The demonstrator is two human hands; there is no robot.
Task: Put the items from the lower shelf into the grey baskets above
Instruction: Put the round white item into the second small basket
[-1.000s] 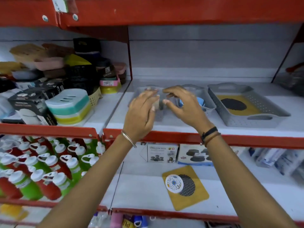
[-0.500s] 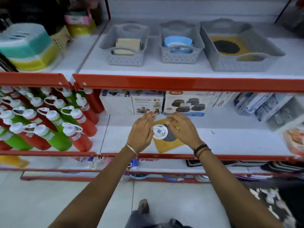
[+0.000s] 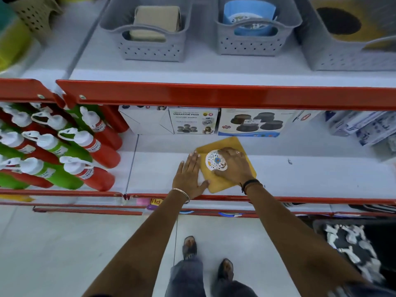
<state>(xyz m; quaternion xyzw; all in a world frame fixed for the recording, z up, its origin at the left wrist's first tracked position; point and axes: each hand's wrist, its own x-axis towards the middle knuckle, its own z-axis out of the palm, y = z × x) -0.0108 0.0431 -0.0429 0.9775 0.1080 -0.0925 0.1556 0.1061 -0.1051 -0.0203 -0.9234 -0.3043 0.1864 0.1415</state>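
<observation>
1. I see both hands down on the lower shelf point(image 3: 300, 174), on the yellow card point(image 3: 246, 155) that lies flat there, a little turned.
2. My left hand point(image 3: 189, 175) lies flat and open, palm down, with the fingers spread; its thumb and fingertips touch the left edge of the yellow card. It holds nothing.
3. My right hand point(image 3: 232, 166) rests on top of the card. Its fingers and thumb curve around the round white patterned disc point(image 3: 215, 160) in the middle of the card, but I cannot tell if they really grip it or only cover it.
4. Behind the card stand white product boxes point(image 3: 194, 121) at the back of the shelf; one says "Vibration Pads".
5. On the shelf above stand three grey baskets. The left basket point(image 3: 150, 50) has a beige packet inside, the middle basket point(image 3: 250, 47) a blue item, and the right basket point(image 3: 347, 58) a yellow card with a dark circle.
6. To the left, red and green bottles point(image 3: 64, 151) with white caps lie in rows.
</observation>
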